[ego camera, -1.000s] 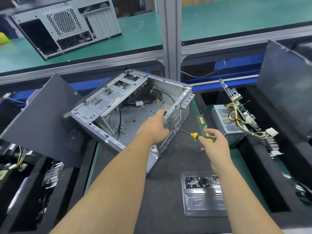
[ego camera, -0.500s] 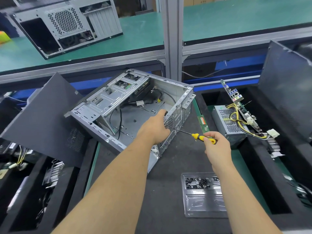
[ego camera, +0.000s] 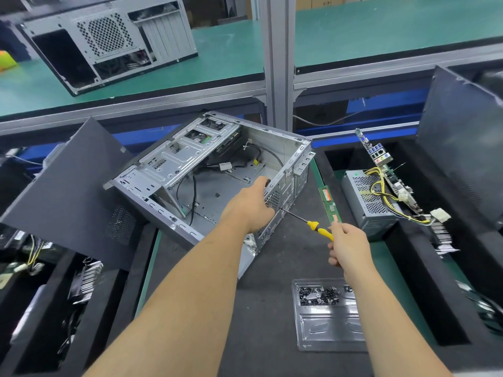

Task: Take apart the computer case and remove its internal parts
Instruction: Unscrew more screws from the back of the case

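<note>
Nearest to me, on the dark mat of the bench (ego camera: 272,308), lies a clear plastic tray (ego camera: 326,319) with a heap of small dark screws (ego camera: 318,295) in its far compartment. My right forearm crosses over its right edge.

My right hand (ego camera: 347,246) has its grip curled round the yellow handle of a screwdriver (ego camera: 317,227). The thin shaft runs up and to the left, and its tip sits at the rear panel of the computer case (ego camera: 212,170), close under my left hand (ego camera: 251,206). My left grip is curled over the upper edge of that rear panel, fingers hooked inside, holding the case.

The case lies on its side in the middle of the bench, open side up. Black cables trail across its bare floor, and a drive cage fills its far left part. A dark side panel (ego camera: 73,191) leans just left of it.

Right of the case a green memory stick (ego camera: 329,202) lies on the mat. Beyond it, in a black foam bin (ego camera: 408,268), stand a grey power supply (ego camera: 364,197) with yellow wires and a motherboard (ego camera: 381,164) on edge. A second dark panel (ego camera: 462,142) leans at far right.

Farther off, on the green upper shelf (ego camera: 381,31), rests another case (ego camera: 109,42).
</note>
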